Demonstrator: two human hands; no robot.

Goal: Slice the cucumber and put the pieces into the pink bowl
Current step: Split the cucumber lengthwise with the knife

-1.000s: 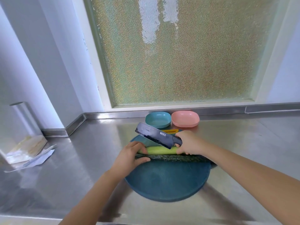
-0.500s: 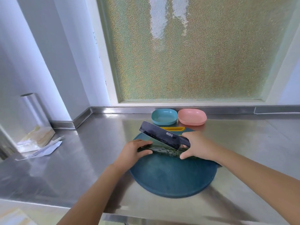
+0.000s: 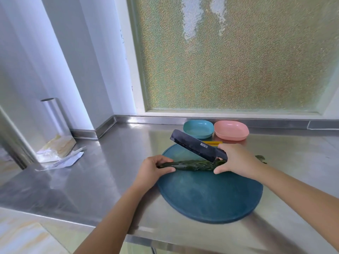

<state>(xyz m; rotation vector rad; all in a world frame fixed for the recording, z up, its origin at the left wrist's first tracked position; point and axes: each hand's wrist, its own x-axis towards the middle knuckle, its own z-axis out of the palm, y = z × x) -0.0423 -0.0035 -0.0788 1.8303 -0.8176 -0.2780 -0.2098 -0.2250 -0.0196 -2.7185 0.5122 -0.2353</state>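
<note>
Knife [image 3: 198, 146] handle inside right hand [image 3: 236, 160]

The counter [image 3: 113, 171] is brushed, reflective stainless steel, the round cutting board [image 3: 211, 198] matt blue plastic, the cleaver [image 3: 194, 145] smooth black satin, the pink bowl [image 3: 231, 130] and teal bowl [image 3: 198, 129] smooth matt plastic, the cucumber [image 3: 192, 165] bumpy-skinned and glossy, the window pane [image 3: 238, 61] pebbled frosted glass.

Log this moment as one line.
phase: slicing | left hand: holds cucumber on board | right hand: grips knife, blade heel at cucumber | pink bowl: empty

left hand [image 3: 153, 168] gripping cucumber [image 3: 190, 165], right hand [image 3: 236, 159] gripping knife [image 3: 198, 145]
</note>
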